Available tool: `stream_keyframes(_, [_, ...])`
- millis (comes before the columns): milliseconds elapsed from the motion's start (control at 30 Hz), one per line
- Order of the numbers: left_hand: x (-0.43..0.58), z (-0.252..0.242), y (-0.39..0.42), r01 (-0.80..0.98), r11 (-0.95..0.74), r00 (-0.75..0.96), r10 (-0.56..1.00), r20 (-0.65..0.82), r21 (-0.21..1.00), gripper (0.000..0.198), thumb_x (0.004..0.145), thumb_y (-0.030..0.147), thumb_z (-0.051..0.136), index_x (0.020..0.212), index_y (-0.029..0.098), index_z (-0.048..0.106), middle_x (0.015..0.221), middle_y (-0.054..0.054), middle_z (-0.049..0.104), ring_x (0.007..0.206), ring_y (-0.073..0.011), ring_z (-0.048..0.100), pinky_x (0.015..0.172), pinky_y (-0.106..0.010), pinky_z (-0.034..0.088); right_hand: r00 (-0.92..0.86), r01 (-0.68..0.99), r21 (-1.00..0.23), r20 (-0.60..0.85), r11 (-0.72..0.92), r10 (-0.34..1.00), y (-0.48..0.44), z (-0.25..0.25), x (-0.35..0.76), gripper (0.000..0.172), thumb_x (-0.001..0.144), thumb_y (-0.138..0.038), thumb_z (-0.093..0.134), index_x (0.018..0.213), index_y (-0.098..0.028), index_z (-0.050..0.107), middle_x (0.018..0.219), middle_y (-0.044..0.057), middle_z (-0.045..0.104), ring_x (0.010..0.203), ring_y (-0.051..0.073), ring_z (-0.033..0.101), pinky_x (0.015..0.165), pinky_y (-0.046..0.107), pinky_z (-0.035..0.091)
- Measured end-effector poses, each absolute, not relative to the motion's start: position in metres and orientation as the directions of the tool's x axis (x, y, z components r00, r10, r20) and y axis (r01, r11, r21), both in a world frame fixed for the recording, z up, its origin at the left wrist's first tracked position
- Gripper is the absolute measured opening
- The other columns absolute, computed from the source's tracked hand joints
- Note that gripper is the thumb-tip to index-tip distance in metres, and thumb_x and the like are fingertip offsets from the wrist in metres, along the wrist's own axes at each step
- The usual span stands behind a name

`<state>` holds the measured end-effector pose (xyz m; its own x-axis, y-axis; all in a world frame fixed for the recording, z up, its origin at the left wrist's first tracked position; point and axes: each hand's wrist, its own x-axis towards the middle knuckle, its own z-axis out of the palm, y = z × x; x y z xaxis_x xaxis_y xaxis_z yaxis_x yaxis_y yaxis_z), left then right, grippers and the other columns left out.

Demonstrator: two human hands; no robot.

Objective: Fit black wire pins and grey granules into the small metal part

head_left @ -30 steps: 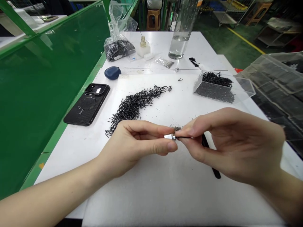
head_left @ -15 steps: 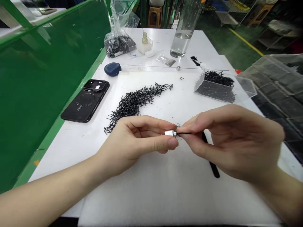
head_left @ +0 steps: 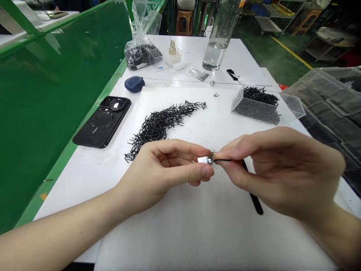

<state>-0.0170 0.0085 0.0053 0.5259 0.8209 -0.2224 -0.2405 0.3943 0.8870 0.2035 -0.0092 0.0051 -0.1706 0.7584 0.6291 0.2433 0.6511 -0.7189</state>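
Observation:
Between the thumb and fingers of my left hand (head_left: 169, 163) is a small silver metal block (head_left: 204, 160). My right hand (head_left: 270, 169) pinches a thin black piece (head_left: 222, 160), whose left end meets or nearly meets the block; whether they touch is too small to tell. Beneath the right fingers a black stick-like tool (head_left: 256, 204) lies on the white sheet, its upper part hidden. Behind my left hand spreads a pile of small bent black pieces (head_left: 156, 122).
A black phone (head_left: 101, 122) and a blue oval case (head_left: 134, 84) lie at the left. At the right stands a clear tray (head_left: 254, 113) of black pieces. Farther back are a bottle of clear liquid (head_left: 214, 54), a plastic bag (head_left: 141, 54) and a small glue-like bottle (head_left: 172, 47).
My right hand has shifted slightly to the right, with a little more of the black piece showing. The block in my left hand has barely moved.

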Motion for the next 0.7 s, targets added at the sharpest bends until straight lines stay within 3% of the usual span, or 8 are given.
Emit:
stream_keyframes(100, [-0.015,0.005,0.008,-0.262,0.353,0.493,0.849,-0.19,0.898,0.025,0.082,0.015,0.092,0.103,0.029,0.086,0.083,0.004,0.083,0.076,-0.0089,0.077,0.067,-0.013,0.063,-0.019,0.197,-0.792,0.587,0.578,0.81,-0.008,0.007,0.204,0.037,0.077,0.001,0.085,0.098,-0.029,0.077,0.087,-0.003,0.079,0.078,0.017,0.079,0.063,0.027,0.067])
stream_keyframes(200, [-0.015,0.006,0.006,-0.218,0.24,0.454,0.883,-0.119,0.946,0.021,0.086,0.02,0.09,0.103,0.032,0.086,0.089,0.005,0.083,0.082,-0.0073,0.076,0.072,-0.012,0.062,0.06,0.139,-0.867,0.49,0.479,0.87,-0.005,0.008,0.208,0.037,0.079,0.0,0.084,0.097,-0.031,0.077,0.086,-0.003,0.077,0.079,0.018,0.08,0.066,0.028,0.069])
stream_keyframes(333, [-0.015,0.009,0.001,-0.043,-0.147,0.484,0.862,0.149,0.988,0.014,0.084,0.013,0.089,0.09,0.024,0.083,0.094,0.0,0.084,0.091,-0.0149,0.076,0.08,-0.023,0.062,0.051,0.122,-0.896,0.435,0.426,0.899,-0.002,0.007,0.209,0.038,0.08,0.001,0.083,0.098,-0.032,0.076,0.084,-0.002,0.08,0.079,0.019,0.081,0.064,0.028,0.067])
stream_keyframes(500, [-0.014,0.005,-0.005,0.116,-0.653,0.688,0.597,0.414,0.749,0.011,0.089,0.012,0.081,0.092,0.021,0.074,0.086,-0.001,0.084,0.071,-0.0152,0.072,0.087,-0.033,0.059,0.011,0.096,-0.889,0.45,0.447,0.893,-0.001,0.007,0.207,0.035,0.082,0.0,0.082,0.098,-0.03,0.074,0.083,-0.004,0.08,0.079,0.017,0.081,0.057,0.026,0.063])
stream_keyframes(600, [-0.014,0.0,-0.009,0.201,-0.746,0.701,0.562,0.438,0.635,0.012,0.091,0.01,0.077,0.096,0.02,0.072,0.086,0.0,0.083,0.079,-0.017,0.068,0.086,-0.031,0.058,-0.024,0.083,-0.883,0.462,0.463,0.886,0.0,0.007,0.206,0.035,0.082,0.0,0.082,0.101,-0.028,0.074,0.085,-0.004,0.082,0.079,0.015,0.081,0.058,0.023,0.062])
stream_keyframes(700, [-0.015,-0.004,-0.011,0.276,-0.752,0.689,0.589,0.422,0.599,0.012,0.092,0.011,0.077,0.096,0.021,0.071,0.084,0.002,0.081,0.087,-0.0184,0.064,0.086,-0.029,0.056,-0.038,0.088,-0.872,0.481,0.482,0.876,0.0,0.006,0.206,0.037,0.081,0.001,0.082,0.102,-0.027,0.073,0.085,-0.004,0.082,0.079,0.015,0.081,0.057,0.022,0.061])
